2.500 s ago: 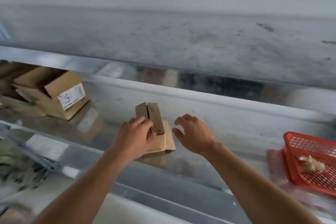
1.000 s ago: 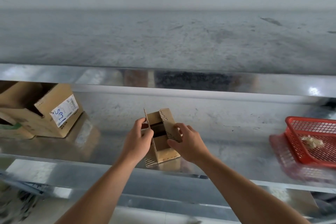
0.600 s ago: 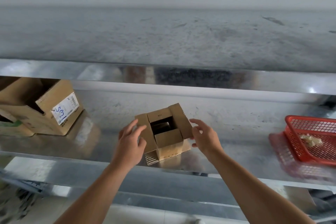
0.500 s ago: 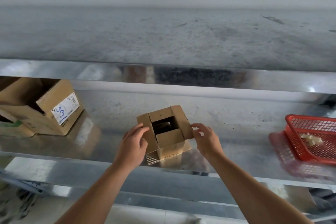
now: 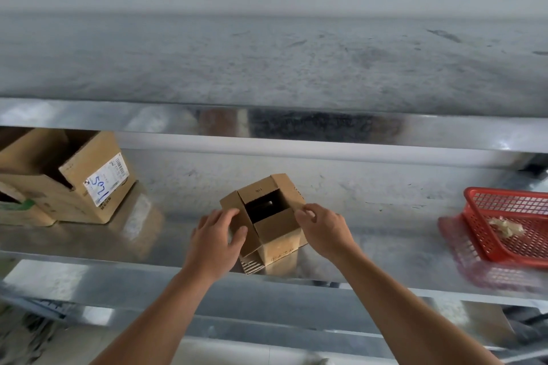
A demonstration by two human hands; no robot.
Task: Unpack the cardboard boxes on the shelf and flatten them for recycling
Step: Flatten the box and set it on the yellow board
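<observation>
The small brown cardboard box [image 5: 278,246] stands near the front edge of the shiny metal shelf [image 5: 385,234] (top flaps spread, dark opening showing). The left hand [image 5: 215,241] grips its left flap; the right hand [image 5: 324,231] pinches the right one.

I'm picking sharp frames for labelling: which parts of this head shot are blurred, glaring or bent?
Head view: the small box in the middle is fairly sharp; the red basket at the right edge looks smeared; the shiny shelf mirrors that box; the wide lens bows its rails.
</observation>
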